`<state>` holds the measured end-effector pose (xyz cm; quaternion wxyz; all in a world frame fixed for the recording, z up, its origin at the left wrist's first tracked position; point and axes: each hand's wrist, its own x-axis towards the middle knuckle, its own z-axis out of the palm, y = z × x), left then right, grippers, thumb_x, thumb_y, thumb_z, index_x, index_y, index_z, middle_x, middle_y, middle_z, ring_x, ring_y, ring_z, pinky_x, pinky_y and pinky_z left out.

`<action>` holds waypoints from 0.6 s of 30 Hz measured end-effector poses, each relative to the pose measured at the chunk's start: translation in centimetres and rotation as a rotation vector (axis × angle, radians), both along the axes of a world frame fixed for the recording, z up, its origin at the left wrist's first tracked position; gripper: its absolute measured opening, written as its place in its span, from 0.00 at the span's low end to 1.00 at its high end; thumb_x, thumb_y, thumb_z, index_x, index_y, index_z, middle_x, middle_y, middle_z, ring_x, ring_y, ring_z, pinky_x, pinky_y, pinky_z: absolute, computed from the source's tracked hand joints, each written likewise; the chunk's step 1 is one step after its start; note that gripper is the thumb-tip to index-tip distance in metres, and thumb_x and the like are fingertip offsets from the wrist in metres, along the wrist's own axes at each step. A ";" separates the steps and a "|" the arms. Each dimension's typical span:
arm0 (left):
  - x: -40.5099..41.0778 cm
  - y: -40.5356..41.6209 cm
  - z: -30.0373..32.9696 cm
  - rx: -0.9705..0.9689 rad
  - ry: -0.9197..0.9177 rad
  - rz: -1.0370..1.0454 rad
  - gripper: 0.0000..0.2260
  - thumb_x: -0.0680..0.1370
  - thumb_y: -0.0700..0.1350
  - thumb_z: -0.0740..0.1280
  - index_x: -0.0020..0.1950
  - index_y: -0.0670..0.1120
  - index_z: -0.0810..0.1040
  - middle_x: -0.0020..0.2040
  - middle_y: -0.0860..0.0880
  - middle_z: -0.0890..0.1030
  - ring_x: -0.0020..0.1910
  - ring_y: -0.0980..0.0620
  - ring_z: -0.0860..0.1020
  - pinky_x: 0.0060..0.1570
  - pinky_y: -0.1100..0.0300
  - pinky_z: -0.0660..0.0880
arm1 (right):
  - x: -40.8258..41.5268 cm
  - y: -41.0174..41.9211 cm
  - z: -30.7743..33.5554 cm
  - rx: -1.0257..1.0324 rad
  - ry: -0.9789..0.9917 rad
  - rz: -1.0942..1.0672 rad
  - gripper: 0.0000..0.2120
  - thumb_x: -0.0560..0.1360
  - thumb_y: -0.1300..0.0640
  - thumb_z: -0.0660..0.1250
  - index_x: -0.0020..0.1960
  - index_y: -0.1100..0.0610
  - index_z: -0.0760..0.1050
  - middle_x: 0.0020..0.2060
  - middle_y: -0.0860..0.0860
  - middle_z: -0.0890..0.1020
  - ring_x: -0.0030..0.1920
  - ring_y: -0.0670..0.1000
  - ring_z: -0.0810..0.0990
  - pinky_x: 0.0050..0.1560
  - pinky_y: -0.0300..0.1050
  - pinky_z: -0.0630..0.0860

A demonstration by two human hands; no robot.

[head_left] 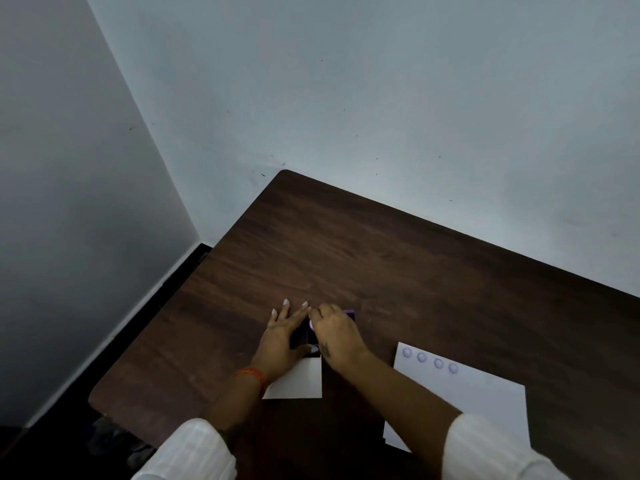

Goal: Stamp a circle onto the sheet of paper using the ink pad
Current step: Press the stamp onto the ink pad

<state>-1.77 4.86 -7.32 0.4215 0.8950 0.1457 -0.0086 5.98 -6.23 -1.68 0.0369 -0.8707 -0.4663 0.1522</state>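
A dark purple ink pad (304, 336) lies on the brown table (381, 265), mostly covered by my hands. My left hand (282, 336) rests flat on its left side, fingers spread, holding it down. My right hand (334, 332) is closed around a small pale purple stamp (311, 323) pressed onto the pad. To the right lies a white sheet of paper (478, 396) with several purple circles (429, 360) in a row along its far edge.
A small white card or lid (298, 382) lies just in front of the ink pad, under my left wrist. The table stands in a corner against pale walls, and its left edge drops to a dark floor.
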 end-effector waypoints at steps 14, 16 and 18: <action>-0.2 0.0 0.8 0.057 0.099 -0.019 0.35 0.74 0.51 0.68 0.75 0.54 0.50 0.77 0.44 0.53 0.76 0.44 0.43 0.75 0.47 0.44 | -0.1 -9.3 2.1 1.141 1.555 -1.189 0.09 0.74 0.68 0.63 0.50 0.64 0.80 0.43 0.57 0.85 0.44 0.51 0.84 0.38 0.38 0.82; -0.2 -0.2 1.0 0.026 0.117 0.002 0.37 0.74 0.53 0.67 0.75 0.55 0.48 0.77 0.42 0.52 0.76 0.43 0.43 0.74 0.46 0.45 | -0.6 -12.4 2.4 1.272 1.675 -1.268 0.09 0.74 0.68 0.64 0.43 0.63 0.83 0.40 0.58 0.87 0.41 0.51 0.86 0.37 0.40 0.83; -0.1 -0.2 1.2 0.035 0.119 -0.010 0.37 0.74 0.55 0.67 0.75 0.55 0.48 0.77 0.43 0.54 0.76 0.44 0.43 0.74 0.46 0.43 | -1.3 -14.8 2.8 1.360 1.718 -1.344 0.07 0.72 0.67 0.66 0.43 0.65 0.83 0.42 0.60 0.86 0.41 0.53 0.86 0.39 0.44 0.84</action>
